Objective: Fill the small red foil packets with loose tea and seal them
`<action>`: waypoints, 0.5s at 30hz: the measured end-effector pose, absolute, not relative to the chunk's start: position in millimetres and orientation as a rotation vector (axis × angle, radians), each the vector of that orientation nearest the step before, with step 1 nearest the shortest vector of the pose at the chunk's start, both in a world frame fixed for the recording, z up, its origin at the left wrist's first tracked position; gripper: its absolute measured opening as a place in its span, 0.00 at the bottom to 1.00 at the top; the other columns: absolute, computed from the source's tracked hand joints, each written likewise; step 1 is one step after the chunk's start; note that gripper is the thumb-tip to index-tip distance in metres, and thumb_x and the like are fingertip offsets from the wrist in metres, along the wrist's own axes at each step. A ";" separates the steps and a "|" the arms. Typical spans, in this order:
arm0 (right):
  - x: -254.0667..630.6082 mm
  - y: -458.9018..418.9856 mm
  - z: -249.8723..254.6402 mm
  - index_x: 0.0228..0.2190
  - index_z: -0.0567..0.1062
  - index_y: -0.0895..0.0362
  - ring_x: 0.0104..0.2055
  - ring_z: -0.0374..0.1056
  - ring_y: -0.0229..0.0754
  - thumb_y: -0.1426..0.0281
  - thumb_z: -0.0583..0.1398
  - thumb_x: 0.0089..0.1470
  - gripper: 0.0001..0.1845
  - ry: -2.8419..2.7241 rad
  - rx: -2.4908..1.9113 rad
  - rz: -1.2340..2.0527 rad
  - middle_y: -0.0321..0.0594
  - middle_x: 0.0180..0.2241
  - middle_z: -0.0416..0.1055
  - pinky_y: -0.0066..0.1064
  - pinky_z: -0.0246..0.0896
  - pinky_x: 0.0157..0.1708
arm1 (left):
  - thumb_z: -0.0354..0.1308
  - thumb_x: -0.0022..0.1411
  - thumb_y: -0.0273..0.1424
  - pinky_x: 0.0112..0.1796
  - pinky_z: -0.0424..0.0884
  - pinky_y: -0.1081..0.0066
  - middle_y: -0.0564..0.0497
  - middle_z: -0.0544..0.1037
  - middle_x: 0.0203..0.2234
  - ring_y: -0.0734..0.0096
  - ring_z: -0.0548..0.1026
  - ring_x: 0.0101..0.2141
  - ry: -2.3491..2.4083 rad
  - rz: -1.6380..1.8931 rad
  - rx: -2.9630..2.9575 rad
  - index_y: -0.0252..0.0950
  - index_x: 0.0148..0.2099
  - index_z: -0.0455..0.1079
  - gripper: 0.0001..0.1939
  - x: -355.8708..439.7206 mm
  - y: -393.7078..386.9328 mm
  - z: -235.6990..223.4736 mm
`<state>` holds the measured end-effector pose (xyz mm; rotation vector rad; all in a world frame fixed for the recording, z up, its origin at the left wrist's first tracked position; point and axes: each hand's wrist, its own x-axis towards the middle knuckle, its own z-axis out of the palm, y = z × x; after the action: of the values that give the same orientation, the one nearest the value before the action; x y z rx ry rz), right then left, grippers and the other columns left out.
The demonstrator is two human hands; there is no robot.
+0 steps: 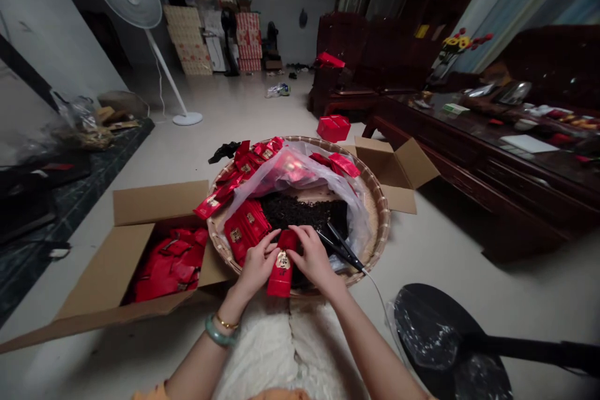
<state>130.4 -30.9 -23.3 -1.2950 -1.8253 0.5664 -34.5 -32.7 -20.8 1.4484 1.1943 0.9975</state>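
Note:
Between my left hand [257, 264] and my right hand [309, 254] is a red tea pouch [280, 278] with a gold label, its top pinched by the fingers of both. It is over the near rim of a round woven bamboo tray [382, 225]. Beyond it, dark loose tea leaves [300, 209] lie within a clear plastic bag [360, 209]. A stack of flat red pouches [246, 225] sits left of the leaves, and more red packets [248, 165] lie along the far left rim. A black hair-straightener-like heat sealer [344, 250] with a pale cord rests at the tray's right.
An open cardboard box [105, 269] full of red pouches stands at left; another open box [389, 165] is behind the tray at right. A black round fan base [435, 331] lies near right. A white standing fan [187, 118] and a dark wooden table [469, 156] are farther off.

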 end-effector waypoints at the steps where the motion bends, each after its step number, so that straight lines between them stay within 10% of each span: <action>1: 130.2 -32.1 -21.6 0.53 0.65 0.51 0.48 0.63 0.49 0.74 0.60 0.48 0.29 -1.866 -1.293 0.483 0.47 0.46 0.65 0.43 0.63 0.46 | 0.54 0.56 0.34 0.34 0.73 0.70 0.47 0.79 0.32 0.68 0.77 0.32 1.205 1.002 1.467 0.32 0.55 0.64 0.24 -33.9 -32.2 -21.0; 15: 121.3 -31.5 -26.2 0.51 0.66 0.57 0.43 0.62 0.47 0.71 0.54 0.56 0.20 -1.840 -1.274 0.191 0.48 0.41 0.67 0.41 0.64 0.44 | 0.54 0.55 0.31 0.35 0.74 0.70 0.47 0.80 0.32 0.69 0.78 0.32 1.287 1.077 1.454 0.31 0.52 0.67 0.22 -26.9 -29.3 -16.8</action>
<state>121.3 -31.5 -26.2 -1.2740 -1.8404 0.1914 -26.9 -29.3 -16.8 1.4543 1.2872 1.0772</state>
